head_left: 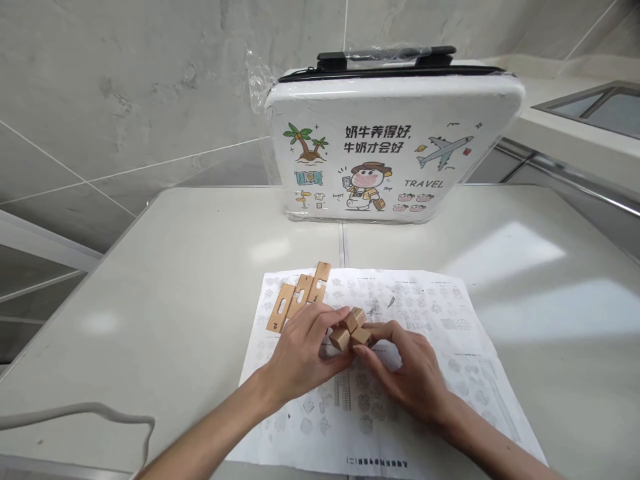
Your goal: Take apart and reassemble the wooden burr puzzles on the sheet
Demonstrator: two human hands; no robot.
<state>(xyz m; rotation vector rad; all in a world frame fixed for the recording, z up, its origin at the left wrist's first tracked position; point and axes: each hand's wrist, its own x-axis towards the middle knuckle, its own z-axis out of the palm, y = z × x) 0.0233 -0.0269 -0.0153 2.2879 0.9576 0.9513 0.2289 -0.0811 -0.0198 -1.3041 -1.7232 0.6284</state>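
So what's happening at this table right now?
A person's left hand and right hand together hold a partly joined wooden block puzzle over a printed instruction sheet. Three loose notched wooden pieces lie on the sheet's upper left. A white illustrated case stands at the table's far edge.

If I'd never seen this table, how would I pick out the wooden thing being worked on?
Start at the white suitcase standing at the back of the table, then come forward to the printed sheet. Over it, the left hand and right hand hold joined wooden blocks; unlike the three flat notched sticks beside them, these are interlocked.
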